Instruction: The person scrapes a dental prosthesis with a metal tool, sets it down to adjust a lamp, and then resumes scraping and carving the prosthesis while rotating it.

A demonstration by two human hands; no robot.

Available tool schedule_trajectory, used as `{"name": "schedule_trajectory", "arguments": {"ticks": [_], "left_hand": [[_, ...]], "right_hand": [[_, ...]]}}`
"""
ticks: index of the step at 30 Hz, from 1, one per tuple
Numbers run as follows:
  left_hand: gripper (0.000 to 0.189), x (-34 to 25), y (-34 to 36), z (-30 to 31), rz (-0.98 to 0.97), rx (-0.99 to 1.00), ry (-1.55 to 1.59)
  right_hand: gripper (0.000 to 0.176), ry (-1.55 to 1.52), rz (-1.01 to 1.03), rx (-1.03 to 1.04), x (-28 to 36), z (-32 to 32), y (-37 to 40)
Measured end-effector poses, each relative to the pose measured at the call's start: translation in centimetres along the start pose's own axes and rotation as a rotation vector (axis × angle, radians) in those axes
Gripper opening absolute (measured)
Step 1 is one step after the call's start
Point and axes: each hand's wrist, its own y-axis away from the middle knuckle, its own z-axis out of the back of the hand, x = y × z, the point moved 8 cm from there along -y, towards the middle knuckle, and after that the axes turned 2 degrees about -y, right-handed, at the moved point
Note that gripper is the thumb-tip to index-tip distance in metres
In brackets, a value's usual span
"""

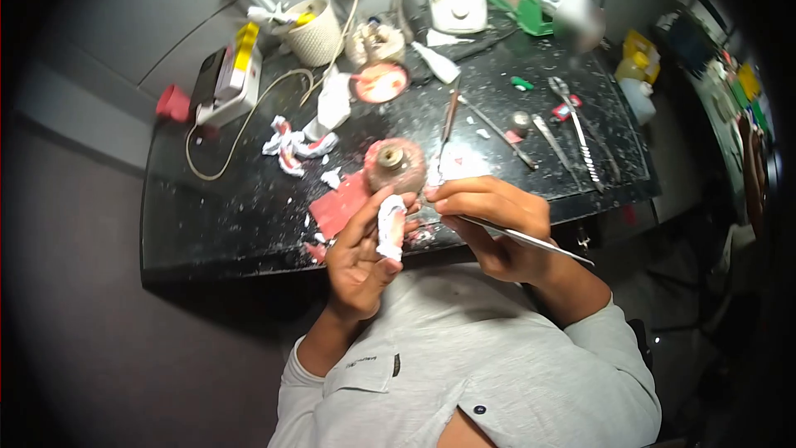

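Note:
My left hand (355,270) is curled around a small white plaster-like piece (390,228) with a pinkish patch on one side. A slim metal hand tool (539,242) is pinched in my right hand (506,220); its flat end sticks out toward my wrist, and its working tip by the fingers is too small to make out. Just beyond both hands stands a rounded spirit burner (396,168) with a brass top. Under and beside it lies a pink wax sheet (338,206), with crumbs scattered around.
White and pink moulded pieces (297,146) lie to the left. Behind are a dish of pink material (381,81), a woven pot (315,33), a white device (457,3) and a green bin (518,2). Several metal tools (580,137) lie at the right. A cable (199,168) loops at the left.

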Motion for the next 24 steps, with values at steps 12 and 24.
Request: {"name": "schedule_trajectory", "arguments": {"ticks": [12,24], "left_hand": [[0.087,0.0,0.1,-0.1,-0.033,0.013,-0.037],[0.087,-0.2,0.3,-0.2,0.0,-0.004,0.016]], "right_hand": [[0.023,-0.031,-0.003,0.058,-0.4,-2.5,0.0],[0.023,0.003,0.001,0.053,-0.3,-2.4,0.2]]}}
